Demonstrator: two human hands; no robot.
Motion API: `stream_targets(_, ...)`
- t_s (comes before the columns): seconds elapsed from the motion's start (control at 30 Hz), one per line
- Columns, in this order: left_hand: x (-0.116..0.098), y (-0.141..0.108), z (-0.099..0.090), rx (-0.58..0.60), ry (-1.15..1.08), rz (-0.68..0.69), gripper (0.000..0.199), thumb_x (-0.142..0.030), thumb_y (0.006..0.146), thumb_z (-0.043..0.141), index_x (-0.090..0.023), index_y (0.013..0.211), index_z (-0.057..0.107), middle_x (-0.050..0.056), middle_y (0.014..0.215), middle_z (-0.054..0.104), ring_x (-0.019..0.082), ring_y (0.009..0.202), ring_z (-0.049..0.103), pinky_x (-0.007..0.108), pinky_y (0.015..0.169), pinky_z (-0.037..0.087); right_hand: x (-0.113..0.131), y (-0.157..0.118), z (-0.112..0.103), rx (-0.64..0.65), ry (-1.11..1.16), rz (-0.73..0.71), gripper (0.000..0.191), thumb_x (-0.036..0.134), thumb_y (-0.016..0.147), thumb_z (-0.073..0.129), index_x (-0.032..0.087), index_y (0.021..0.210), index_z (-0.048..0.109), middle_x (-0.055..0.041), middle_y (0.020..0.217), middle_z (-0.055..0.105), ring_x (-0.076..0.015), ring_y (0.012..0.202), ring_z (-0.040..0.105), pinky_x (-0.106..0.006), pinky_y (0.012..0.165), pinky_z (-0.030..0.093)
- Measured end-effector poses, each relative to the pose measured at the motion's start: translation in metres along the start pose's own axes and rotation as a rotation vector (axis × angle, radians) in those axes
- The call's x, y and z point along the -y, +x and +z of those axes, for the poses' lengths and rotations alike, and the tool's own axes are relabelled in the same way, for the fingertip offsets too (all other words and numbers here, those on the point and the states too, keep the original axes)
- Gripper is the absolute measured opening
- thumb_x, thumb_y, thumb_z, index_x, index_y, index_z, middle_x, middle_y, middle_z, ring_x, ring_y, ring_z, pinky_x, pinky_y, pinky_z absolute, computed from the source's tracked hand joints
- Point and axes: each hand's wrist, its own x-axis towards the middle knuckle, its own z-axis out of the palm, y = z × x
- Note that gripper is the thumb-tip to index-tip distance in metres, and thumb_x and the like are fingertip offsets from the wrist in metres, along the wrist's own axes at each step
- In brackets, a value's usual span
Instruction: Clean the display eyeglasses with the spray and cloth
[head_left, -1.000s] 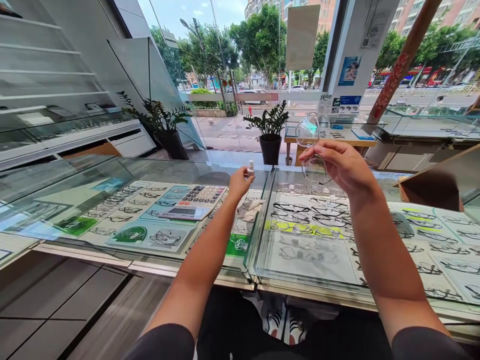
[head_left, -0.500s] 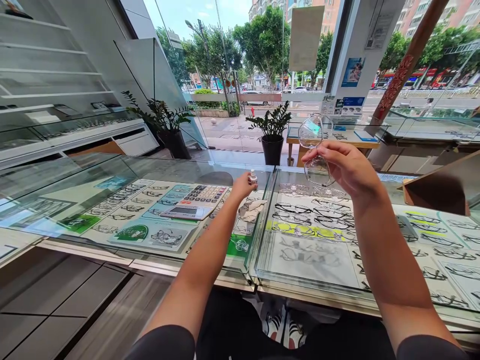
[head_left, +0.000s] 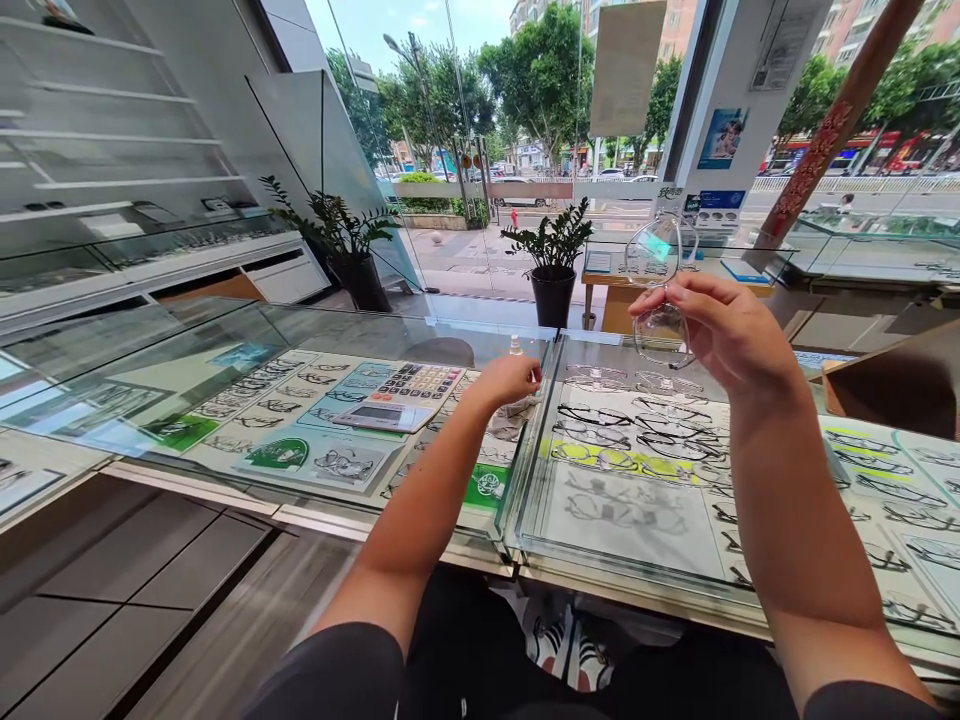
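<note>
Right hand (head_left: 724, 335) lifts clear glasses (head_left: 660, 300); left hand (head_left: 510, 380) at counter seam.

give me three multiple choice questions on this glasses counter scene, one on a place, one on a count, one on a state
1. Where does the calculator lie?
A. on the glass counter, left of the left hand
B. on the floor
C. on the wall shelves

2. How many potted plants stand beyond the counter?
A. none
B. two
C. five

3. How are the clear glasses placed?
A. lying flat on the counter
B. held up in the right hand
C. inside the case with the display frames

Answers: 1 A, it rests on the glass beside that hand, which is on a small bottle. 2 B, one by the left wall, one at the middle. 3 B, the fingers grip them above the counter.
</note>
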Motion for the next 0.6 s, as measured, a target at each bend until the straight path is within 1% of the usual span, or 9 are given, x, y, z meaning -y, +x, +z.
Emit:
stream_targets(0.03, 0.002, 0.001, 0.004, 0.06, 0.019, -0.023, 0.013, -0.031, 0.078, 0.08, -0.024, 0.087, 0.075, 0.007, 0.094, 0.078, 0.026, 0.088, 0.072, 0.033, 0.079, 0.05, 0.0, 0.0, 0.0, -0.002, -0.002, 0.008, 0.019, 0.048, 0.09, 0.08, 0.03, 0.086, 0.08, -0.0037, 0.099, 0.081, -0.0261, 0.102, 0.073, -0.046, 0.098, 0.058)
stream_targets(0.1, 0.006, 0.004, 0.011, 0.147, 0.054, -0.066, 0.02, -0.031, 0.069, 0.087, -0.024, 0.084, 0.076, 0.008, 0.095, 0.08, 0.028, 0.087, 0.073, 0.034, 0.081, 0.052, 0.0, 0.001, 0.0, 0.002, -0.006, 0.02, 0.02, 0.049, 0.089, 0.08, 0.03, 0.086, 0.08, -0.0035, 0.099, 0.082, -0.0267, 0.103, 0.073, -0.047, 0.098, 0.058)
stream_targets(0.17, 0.01, 0.008, 0.015, 0.188, 0.079, -0.094, 0.02, -0.027, 0.067, 0.086, -0.024, 0.084, 0.076, 0.009, 0.097, 0.08, 0.029, 0.089, 0.073, 0.035, 0.081, 0.053, 0.0, 0.001, 0.001, 0.007, -0.004, 0.017, 0.018, 0.049, 0.089, 0.08, 0.031, 0.086, 0.08, -0.0033, 0.099, 0.082, -0.0266, 0.103, 0.073, -0.046, 0.098, 0.059)
stream_targets(0.23, 0.013, 0.01, 0.017, 0.205, 0.089, -0.11, 0.02, -0.023, 0.067, 0.084, -0.024, 0.086, 0.076, 0.008, 0.1, 0.081, 0.028, 0.089, 0.073, 0.035, 0.081, 0.053, 0.0, 0.001, 0.002, 0.017, -0.006, 0.006, 0.017, 0.047, 0.09, 0.08, 0.031, 0.087, 0.082, -0.0035, 0.099, 0.082, -0.0258, 0.102, 0.072, -0.045, 0.098, 0.058)
stream_targets(0.33, 0.015, 0.011, 0.018, 0.211, 0.081, -0.122, 0.025, -0.025, 0.064, 0.086, -0.025, 0.087, 0.077, 0.008, 0.103, 0.081, 0.028, 0.089, 0.073, 0.036, 0.083, 0.054, 0.0, 0.001, 0.003, 0.024, -0.02, 0.003, 0.017, 0.046, 0.091, 0.079, 0.031, 0.088, 0.084, -0.0039, 0.1, 0.082, -0.0253, 0.101, 0.072, -0.045, 0.099, 0.058)
stream_targets(0.4, 0.016, 0.012, 0.019, 0.199, 0.067, -0.129, 0.022, -0.028, 0.064, 0.086, -0.025, 0.085, 0.077, 0.01, 0.1, 0.081, 0.029, 0.09, 0.073, 0.037, 0.085, 0.055, 0.0, 0.001, 0.003, 0.024, -0.027, 0.014, 0.018, 0.047, 0.09, 0.079, 0.031, 0.088, 0.084, -0.004, 0.1, 0.082, -0.0257, 0.102, 0.071, -0.045, 0.1, 0.058)
stream_targets(0.5, 0.017, 0.013, 0.018, 0.164, 0.017, -0.132, 0.013, -0.03, 0.07, 0.08, -0.023, 0.08, 0.076, 0.012, 0.095, 0.08, 0.029, 0.091, 0.072, 0.038, 0.087, 0.055, 0.0, 0.001, 0.004, 0.026, -0.033, 0.018, 0.019, 0.049, 0.09, 0.079, 0.031, 0.088, 0.084, -0.0041, 0.101, 0.082, -0.0257, 0.102, 0.071, -0.046, 0.101, 0.058)
stream_targets(0.6, 0.017, 0.014, 0.01, 0.122, -0.093, -0.097, 0.01, -0.032, 0.074, 0.073, -0.022, 0.076, 0.071, 0.01, 0.091, 0.078, 0.028, 0.089, 0.07, 0.037, 0.086, 0.054, 0.001, 0.0, 0.004, 0.032, -0.024, 0.002, 0.018, 0.047, 0.091, 0.078, 0.031, 0.088, 0.084, -0.004, 0.1, 0.082, -0.025, 0.1, 0.072, -0.045, 0.101, 0.058)
